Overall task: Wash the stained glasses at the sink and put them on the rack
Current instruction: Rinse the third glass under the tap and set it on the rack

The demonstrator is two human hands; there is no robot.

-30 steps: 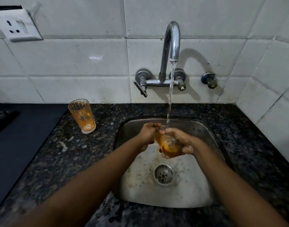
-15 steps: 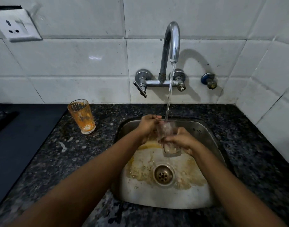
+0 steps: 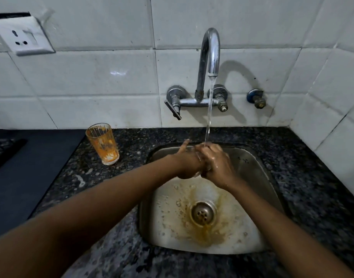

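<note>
Over the steel sink (image 3: 250,167), my left hand (image 3: 185,163) and my right hand (image 3: 217,163) are pressed together around a clear glass (image 3: 200,157). The glass is almost wholly hidden between them; only a sliver of its wall shows. Water from the chrome tap (image 3: 210,51) falls onto my right hand's fingers. A second glass (image 3: 103,144), streaked with orange stains, stands upright on the dark granite counter (image 3: 132,141) to the left of the sink.
Orange-brown residue lies around the drain (image 3: 202,213) in the sink floor. The tap's lever (image 3: 173,108) and a blue wall valve (image 3: 256,98) sit on the white tiles. A wall socket (image 3: 25,38) is at upper left. A dark mat (image 3: 22,173) covers the left counter. No rack is in view.
The orange liquid went from the held glass into the sink. My hands have since closed tighter around the glass and risen closer to the water stream; the residue has drained toward the plughole.
</note>
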